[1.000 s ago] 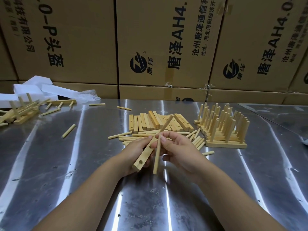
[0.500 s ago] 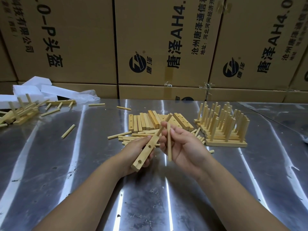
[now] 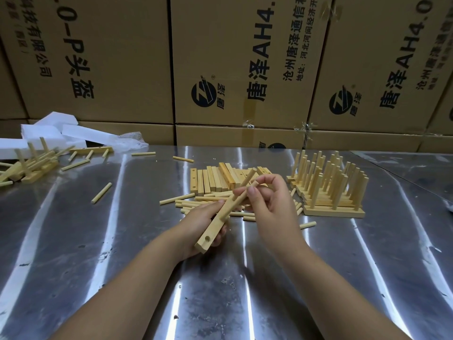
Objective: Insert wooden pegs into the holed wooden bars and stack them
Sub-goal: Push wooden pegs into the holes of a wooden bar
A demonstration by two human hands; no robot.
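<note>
- The metal table [image 3: 117, 253] is shiny, and a wall of cardboard boxes [image 3: 245, 57] with black print stands behind it.
- A row of bare bars [image 3: 213, 180] lies flat on the table beyond the hands, and loose pegs [image 3: 196, 199] are scattered in front of this row.
- To the right, near the right hand, stands the stack of finished bars [image 3: 333, 212]; its many pegs point up.
- One single peg [image 3: 308, 225] lies just beside the right wrist, and another peg [image 3: 101, 192] lies alone well to the left.
- At the far left there is an untidy heap of pegged bars [image 3: 31, 168], and white foam blocks [image 3: 49, 130] behind it.
- The hands partly cover the loose pegs; nothing lies between the camera and the held bar.
- The left hand [image 3: 201, 222] grips the holed wooden bar [image 3: 211, 233] from below, fingers curled round its middle, above the table and in front of the row.
- The long axis of this bar runs diagonally: the near end, with a round hole, points down-left to the person, and the far end points up-right to the boxes.
- The right hand [image 3: 274, 207] pinches a held peg [image 3: 239, 201] between thumb and index finger; the other fingers are loosely curled.
- This peg lies almost parallel to the bar, close along its right side. I cannot tell if its lower tip is already in a hole.
</note>
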